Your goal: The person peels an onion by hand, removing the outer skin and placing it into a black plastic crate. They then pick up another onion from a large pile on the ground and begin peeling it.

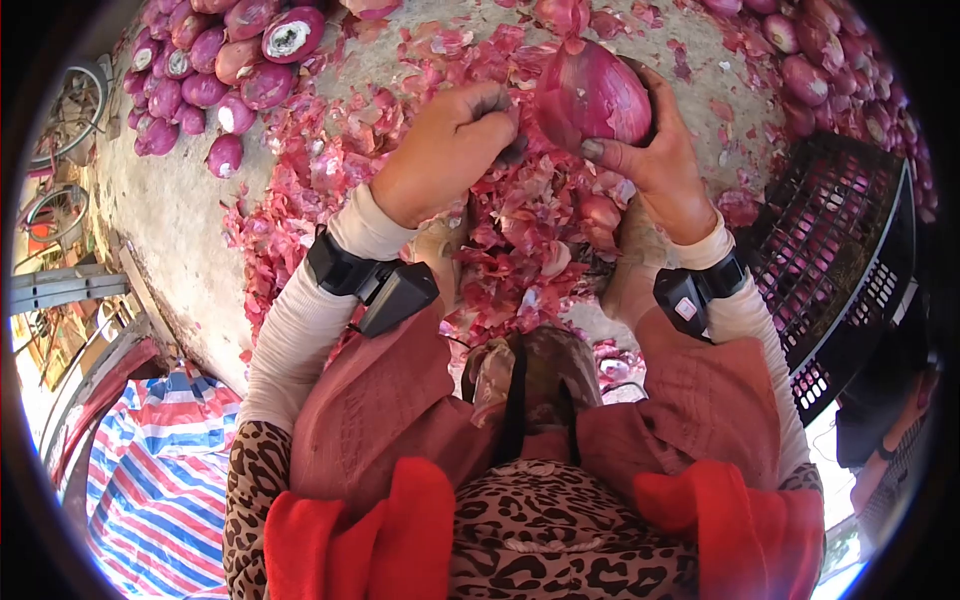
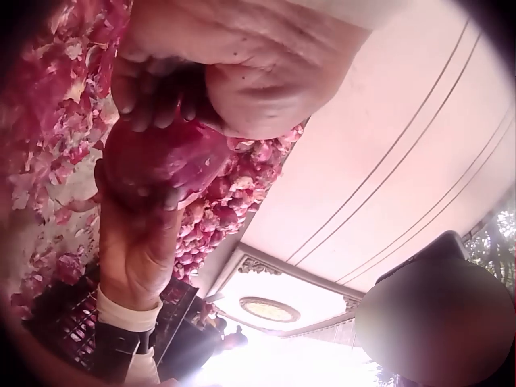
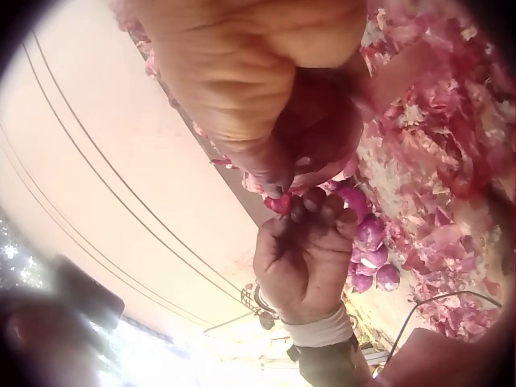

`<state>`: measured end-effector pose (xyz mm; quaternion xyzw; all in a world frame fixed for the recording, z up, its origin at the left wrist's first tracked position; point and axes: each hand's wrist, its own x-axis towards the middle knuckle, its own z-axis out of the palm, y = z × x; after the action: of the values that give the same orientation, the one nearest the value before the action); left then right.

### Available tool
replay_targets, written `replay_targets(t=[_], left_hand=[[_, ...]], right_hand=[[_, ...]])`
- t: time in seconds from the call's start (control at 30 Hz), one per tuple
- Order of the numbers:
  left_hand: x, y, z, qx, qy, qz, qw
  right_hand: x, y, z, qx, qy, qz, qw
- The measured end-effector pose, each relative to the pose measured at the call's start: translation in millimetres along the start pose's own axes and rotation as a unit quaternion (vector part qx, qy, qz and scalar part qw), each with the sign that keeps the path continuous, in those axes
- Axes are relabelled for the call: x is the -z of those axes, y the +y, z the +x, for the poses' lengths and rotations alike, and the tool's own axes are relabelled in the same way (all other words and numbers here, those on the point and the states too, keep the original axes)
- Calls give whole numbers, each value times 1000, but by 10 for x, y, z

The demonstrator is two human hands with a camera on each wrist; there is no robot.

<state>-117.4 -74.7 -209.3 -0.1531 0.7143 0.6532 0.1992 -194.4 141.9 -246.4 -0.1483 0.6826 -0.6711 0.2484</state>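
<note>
A large red onion point(image 1: 592, 95) is gripped in the right hand point(image 1: 665, 165), its thumb on the near side and its fingers round the far side. Just to its left is the left hand point(image 1: 450, 150), fingers curled and thumb bent against them; no held piece shows clearly. The left wrist view has the left hand point(image 2: 242, 72) above the onion point(image 2: 153, 157), with the right hand point(image 2: 137, 250) beneath it. In the right wrist view, the right hand point(image 3: 234, 81) partly hides the onion point(image 3: 322, 121), and the left hand's point(image 3: 306, 270) curled fingertips lie close to it.
Loose skins point(image 1: 530, 220) cover the concrete floor point(image 1: 190, 230) between the feet. Onion piles point(image 1: 205, 85) lie at upper left and upper right. A black crate point(image 1: 830, 220) with onions stands at right; a striped sheet point(image 1: 160, 470) lies at lower left.
</note>
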Motion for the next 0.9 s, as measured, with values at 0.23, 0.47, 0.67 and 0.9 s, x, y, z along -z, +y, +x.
replay_targets(t=[0.23, 0.47, 0.67, 0.9], left_hand=[[-95, -176, -17, -135, -106, 275, 946], [-184, 116, 54, -239, 158, 242, 927], [-213, 209, 5, -304, 135, 292, 897], [-195, 85, 14, -309, 100, 261, 909]], right_hand=[[89, 11, -4, -54, -5, 265, 963], [60, 20, -62, -101, -40, 288, 951], [-1, -74, -65, -116, -82, 332, 932], [53, 3, -78, -132, -72, 338, 929]])
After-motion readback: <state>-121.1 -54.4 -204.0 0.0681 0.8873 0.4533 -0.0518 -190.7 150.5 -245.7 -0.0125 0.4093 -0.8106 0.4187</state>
